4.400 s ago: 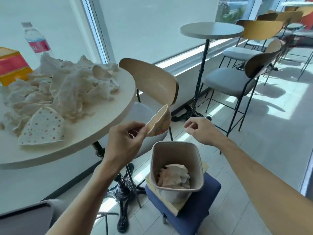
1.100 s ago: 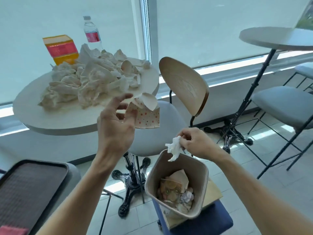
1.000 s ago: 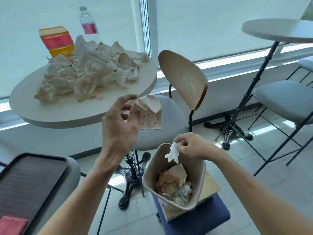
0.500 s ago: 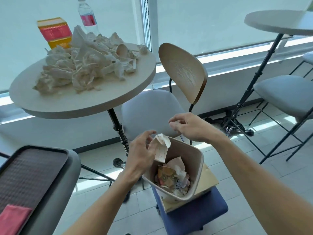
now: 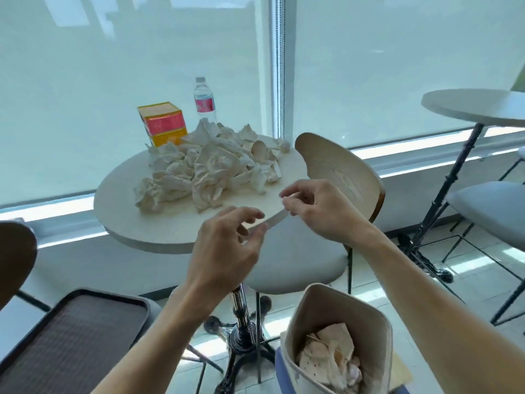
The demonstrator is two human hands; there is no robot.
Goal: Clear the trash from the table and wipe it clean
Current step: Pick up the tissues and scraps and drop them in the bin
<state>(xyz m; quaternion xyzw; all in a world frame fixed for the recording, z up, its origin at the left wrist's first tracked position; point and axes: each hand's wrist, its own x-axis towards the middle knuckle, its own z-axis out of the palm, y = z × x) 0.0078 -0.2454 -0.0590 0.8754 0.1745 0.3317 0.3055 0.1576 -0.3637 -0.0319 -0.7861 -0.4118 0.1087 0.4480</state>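
Since half a second ago both hands have risen from the bin (image 5: 338,334), the dotted paper now dropped inside it at five o'clock. The left hand (image 5: 227,251) is released, fingers loosely spread; the right hand (image 5: 318,211) is loosely curled, grasping nothing visible. The clearing step is in hand; the next move probably calls for reaching to eleven o'clock for the crumpled paper pile (image 5: 210,169) on the bench (image 5: 119,211). One box (image 5: 163,122), one bottle (image 5: 204,99), one tray (image 5: 71,336).

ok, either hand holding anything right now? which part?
Nothing is held. The left hand and right hand hang over the near table edge, fingers loosely curled and bare. The crumpled paper pile is untouched.
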